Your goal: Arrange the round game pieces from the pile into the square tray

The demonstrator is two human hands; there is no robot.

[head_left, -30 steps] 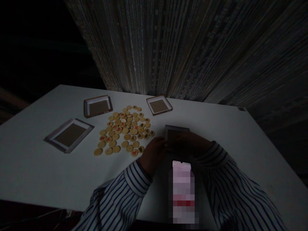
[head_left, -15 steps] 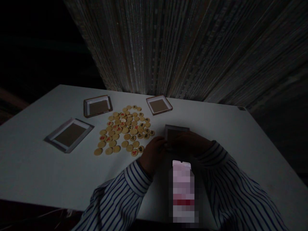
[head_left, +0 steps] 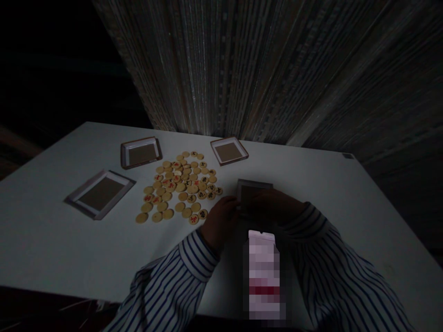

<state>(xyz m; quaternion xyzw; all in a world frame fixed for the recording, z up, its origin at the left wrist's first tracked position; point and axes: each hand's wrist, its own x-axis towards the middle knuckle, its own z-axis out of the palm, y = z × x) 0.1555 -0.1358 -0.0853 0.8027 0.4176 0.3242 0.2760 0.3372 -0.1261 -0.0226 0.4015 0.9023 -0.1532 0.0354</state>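
Around a shallow open box with a brown bottom, both of my hands are close together in dim light. My left hand has its fingers curled at the box's left edge and seems to grip it. Over the box's right part lies my right hand; its fingers are lost in shadow, so what they hold, if anything, cannot be made out. Left of the hands, many round xiangqi pieces are spread out, some with red or black characters up and others blank side up.
Three similar shallow boxes stand on the white table: a left box, a back-left box and a back box. A lit phone lies between my forearms. Behind hangs a string curtain.
My hands and the box between them stay practically in place. A lighter fold shows in the curtain at the right. The pieces have not visibly moved.
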